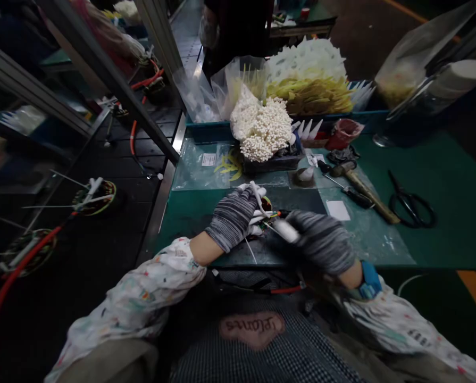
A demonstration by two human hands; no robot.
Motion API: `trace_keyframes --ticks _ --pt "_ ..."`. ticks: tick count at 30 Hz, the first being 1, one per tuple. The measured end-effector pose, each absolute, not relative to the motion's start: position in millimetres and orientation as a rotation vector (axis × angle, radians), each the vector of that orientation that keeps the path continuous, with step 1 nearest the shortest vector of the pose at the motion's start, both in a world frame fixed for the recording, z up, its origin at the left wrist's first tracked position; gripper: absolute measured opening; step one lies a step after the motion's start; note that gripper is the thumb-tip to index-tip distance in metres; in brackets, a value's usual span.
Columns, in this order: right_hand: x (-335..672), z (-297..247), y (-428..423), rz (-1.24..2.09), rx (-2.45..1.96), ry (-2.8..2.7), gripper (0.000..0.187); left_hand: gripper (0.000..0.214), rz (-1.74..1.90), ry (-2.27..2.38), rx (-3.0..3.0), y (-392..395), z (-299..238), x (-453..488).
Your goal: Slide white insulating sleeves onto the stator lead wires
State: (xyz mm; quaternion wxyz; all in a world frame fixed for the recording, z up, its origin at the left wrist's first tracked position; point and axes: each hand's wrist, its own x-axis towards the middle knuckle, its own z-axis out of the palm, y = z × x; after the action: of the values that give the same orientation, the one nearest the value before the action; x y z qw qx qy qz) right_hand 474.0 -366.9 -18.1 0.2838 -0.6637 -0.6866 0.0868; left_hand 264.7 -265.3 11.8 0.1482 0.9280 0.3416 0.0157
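Note:
My left hand (235,215), in a striped grey glove with white fingertips, is closed around a bundle of white stem-like rods (257,198) over the front of the table. Partly hidden behind the rods is a small round pot (267,203) with dark reddish filling. Just to the right, my right hand (319,239), in a matching glove, is smeared by motion, so I cannot make out its fingers or anything in them. A small dark and orange piece (280,213) shows between the two hands. One thin white stick (250,251) slants down below the left hand.
Behind the hands, a box (275,164) holds white bead-tipped bunches (266,130). A blue tray (209,133) carries yellow and white leaf-like pieces (309,80). To the right lie a hammer (367,194), a screwdriver (355,196) and black scissors (411,207). Potted pieces (96,197) stand left.

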Motion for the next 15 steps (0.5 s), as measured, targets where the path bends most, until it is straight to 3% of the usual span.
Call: trace_keyframes --ticks 6,10,15 --pt "441 -49 -390 0.437 -1.696 -1.998 0.028 0.094 0.459 0.875 2.597 -279 -8 241" --pt "430 -71 -397 0.43 -1.622 -1.761 0.03 0.06 0.932 1.029 2.462 -299 -37 229" --pt "409 -113 -394 0.58 -1.569 -1.4 0.026 0.042 1.033 1.31 2.495 -326 -67 239"
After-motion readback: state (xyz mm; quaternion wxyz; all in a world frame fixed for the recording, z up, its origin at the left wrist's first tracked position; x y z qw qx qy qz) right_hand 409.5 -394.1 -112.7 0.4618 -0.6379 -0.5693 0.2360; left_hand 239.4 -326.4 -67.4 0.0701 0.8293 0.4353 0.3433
